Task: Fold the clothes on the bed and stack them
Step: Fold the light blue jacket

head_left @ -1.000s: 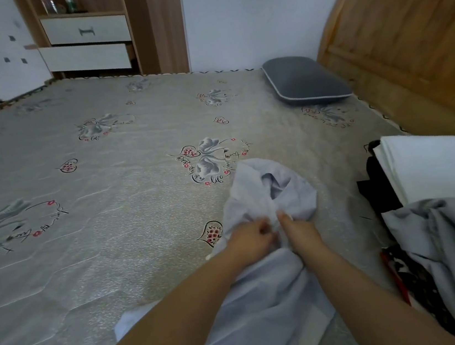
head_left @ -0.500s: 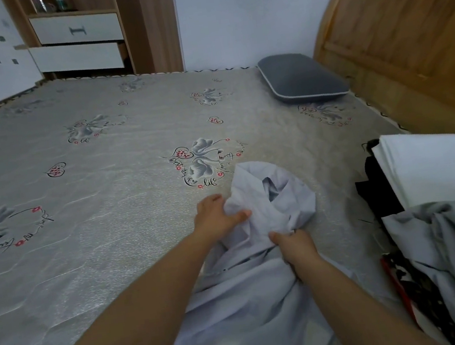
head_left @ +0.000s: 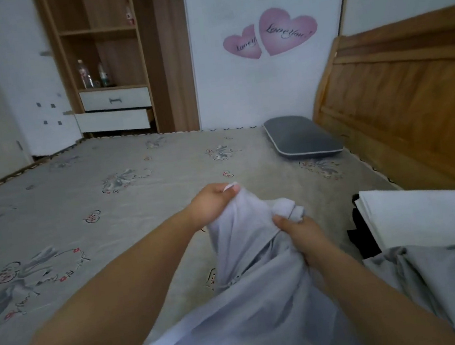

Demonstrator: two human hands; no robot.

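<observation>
A grey flower-printed bed (head_left: pixel 88 219) is spreading beneath both arms, and a pale lavender garment (head_left: pixel 246 300) is draping from the near edge up to the hands. The left hand (head_left: pixel 210 203) is pinching its top edge while the right hand (head_left: pixel 300 232) is clutching a bunched fold beside it. Right of the right hand, folded white cloth (head_left: pixel 429 218) is lying over grey fabric (head_left: pixel 444 288); beyond the hands a dark pillow (head_left: pixel 300 138) is sitting by the wooden headboard (head_left: pixel 413 95).

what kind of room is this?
Most likely a home bedroom: a mattress with a wooden headboard, a grey pillow, and a wardrobe unit with drawers.
</observation>
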